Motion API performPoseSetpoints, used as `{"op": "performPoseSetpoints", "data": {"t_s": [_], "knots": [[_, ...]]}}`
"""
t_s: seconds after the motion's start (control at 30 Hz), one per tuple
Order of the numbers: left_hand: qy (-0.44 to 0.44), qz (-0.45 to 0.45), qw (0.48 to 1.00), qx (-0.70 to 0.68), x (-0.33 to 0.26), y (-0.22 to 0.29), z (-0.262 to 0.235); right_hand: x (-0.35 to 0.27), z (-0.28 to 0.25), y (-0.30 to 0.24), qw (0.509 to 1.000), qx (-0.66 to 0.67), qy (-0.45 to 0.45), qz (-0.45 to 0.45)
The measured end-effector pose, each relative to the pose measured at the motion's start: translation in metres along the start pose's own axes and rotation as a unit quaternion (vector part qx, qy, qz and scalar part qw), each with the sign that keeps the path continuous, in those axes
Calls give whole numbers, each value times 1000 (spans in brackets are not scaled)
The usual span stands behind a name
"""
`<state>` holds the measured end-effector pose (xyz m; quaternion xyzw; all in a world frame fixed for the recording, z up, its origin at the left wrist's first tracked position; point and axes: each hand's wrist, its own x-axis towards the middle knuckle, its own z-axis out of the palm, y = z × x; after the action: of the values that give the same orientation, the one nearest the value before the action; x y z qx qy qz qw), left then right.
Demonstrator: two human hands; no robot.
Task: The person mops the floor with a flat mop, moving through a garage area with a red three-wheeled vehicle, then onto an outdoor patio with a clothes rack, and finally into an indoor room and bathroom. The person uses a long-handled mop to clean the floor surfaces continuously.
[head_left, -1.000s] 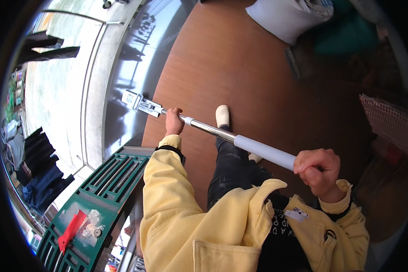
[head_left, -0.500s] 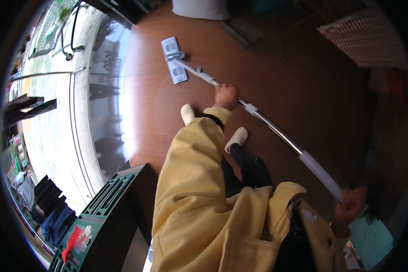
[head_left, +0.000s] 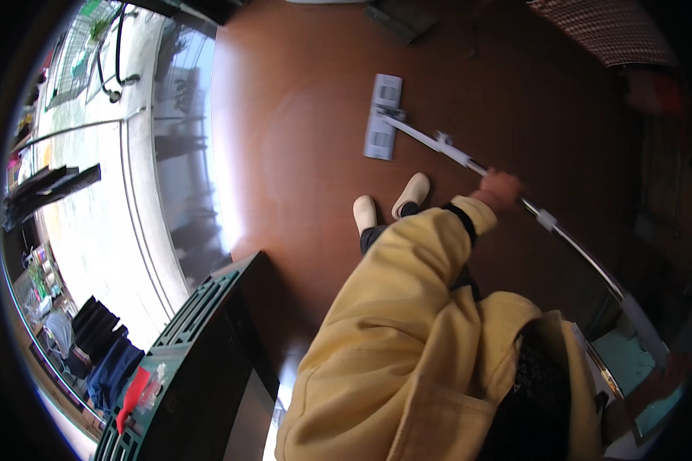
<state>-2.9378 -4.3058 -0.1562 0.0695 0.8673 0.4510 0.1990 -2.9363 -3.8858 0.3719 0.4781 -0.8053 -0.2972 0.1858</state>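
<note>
A flat mop with a pale rectangular head [head_left: 387, 91] lies against the brown floor, its pole slanting down to the right. My left hand [head_left: 502, 190], in a yellow sleeve with a black wristband, wraps round the metal part of the mop pole [head_left: 588, 256]. At the far right, in dim light, my right hand [head_left: 663, 379] is closed round the end of the light grey grip [head_left: 643, 329]. The cream shoes [head_left: 411, 195] on my feet stand just below the mop head.
A dark cabinet with a green slatted top [head_left: 200, 311] stands at lower left, holding a red item [head_left: 133, 396]. A glass pane and bright doorway run along the left. A patterned cloth [head_left: 603, 31] is at upper right. A pale green panel [head_left: 619, 355] lies by my right arm.
The mop head has moved right across the floor. Both my hands have shifted right with the pole, still gripping it. My feet and the view have shifted too.
</note>
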Motion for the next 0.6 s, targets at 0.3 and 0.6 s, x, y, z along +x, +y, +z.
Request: {"op": "performPoseSetpoints", "data": {"t_s": [0.3,0.6], "knots": [[188,-327,924,69,-383,-295,-38,303,16,-398,416,872,-34,254],[267,-391,877,82,-470,-292,10,285,-31,-448,357,919,-80,148]]}}
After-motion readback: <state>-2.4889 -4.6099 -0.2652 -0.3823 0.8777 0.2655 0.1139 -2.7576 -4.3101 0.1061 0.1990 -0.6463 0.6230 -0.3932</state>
